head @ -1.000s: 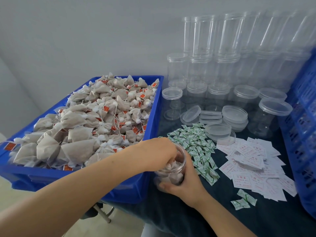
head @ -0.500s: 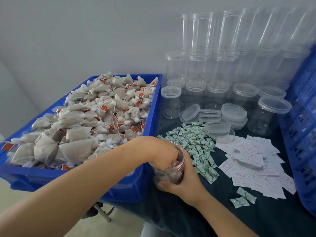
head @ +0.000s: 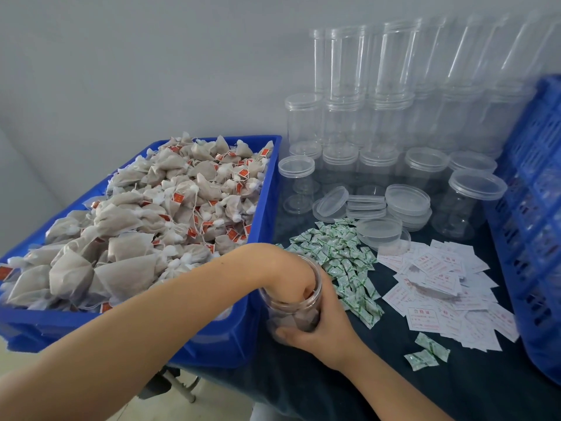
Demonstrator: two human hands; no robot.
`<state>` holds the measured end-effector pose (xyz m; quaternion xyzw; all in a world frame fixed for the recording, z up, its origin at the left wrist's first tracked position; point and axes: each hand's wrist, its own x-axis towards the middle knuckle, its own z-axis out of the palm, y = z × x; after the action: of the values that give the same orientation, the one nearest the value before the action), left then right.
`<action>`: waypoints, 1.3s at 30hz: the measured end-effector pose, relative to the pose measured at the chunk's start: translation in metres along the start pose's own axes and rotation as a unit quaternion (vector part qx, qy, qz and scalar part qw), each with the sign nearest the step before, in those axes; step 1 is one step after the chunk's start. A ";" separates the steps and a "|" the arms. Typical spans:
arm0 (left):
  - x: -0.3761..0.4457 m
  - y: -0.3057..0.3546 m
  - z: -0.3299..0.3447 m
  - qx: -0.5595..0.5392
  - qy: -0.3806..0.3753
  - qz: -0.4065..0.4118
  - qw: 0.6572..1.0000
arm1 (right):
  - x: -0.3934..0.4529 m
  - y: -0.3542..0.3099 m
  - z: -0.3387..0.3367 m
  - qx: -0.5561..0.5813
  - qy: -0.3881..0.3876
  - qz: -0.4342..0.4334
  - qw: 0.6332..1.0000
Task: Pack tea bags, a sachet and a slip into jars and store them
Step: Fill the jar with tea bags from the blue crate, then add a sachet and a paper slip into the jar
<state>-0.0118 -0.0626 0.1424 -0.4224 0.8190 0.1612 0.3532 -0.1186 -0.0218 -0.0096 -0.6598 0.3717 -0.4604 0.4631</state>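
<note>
A clear jar stands on the dark cloth next to the blue bin, with brown tea bags in its lower part. My left hand reaches down through the jar's mouth, and its fingers push on the tea bags inside. My right hand grips the jar from the right, thumb across its lower front. The bin is heaped with tea bags that carry red tags. Green-and-white sachets lie in a pile right of the jar. White slips with red print lie farther right.
Several empty clear jars stand stacked against the back wall, with loose lids in front of them. A blue lattice crate borders the right side. Two stray sachets lie near the front on the dark cloth.
My left hand has sunk deeper into the jar's mouth. My right hand has kept its hold on the jar, which has stayed in place.
</note>
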 end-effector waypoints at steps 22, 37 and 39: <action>0.096 -0.057 -0.032 -0.102 0.223 0.016 0.969 | -0.004 0.003 0.001 -0.039 0.004 -0.002 0.999; 0.106 -0.054 -0.026 -0.085 0.255 0.051 0.962 | -0.005 -0.002 -0.001 -0.035 -0.001 -0.003 0.999; 0.106 -0.053 -0.027 -0.085 0.258 0.063 0.960 | -0.004 -0.003 -0.001 -0.033 0.000 -0.004 0.999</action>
<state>-0.0227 -0.1699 0.0875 -0.4258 0.8905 0.1378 0.0818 -0.1203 -0.0171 -0.0077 -0.6762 0.3845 -0.4499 0.4389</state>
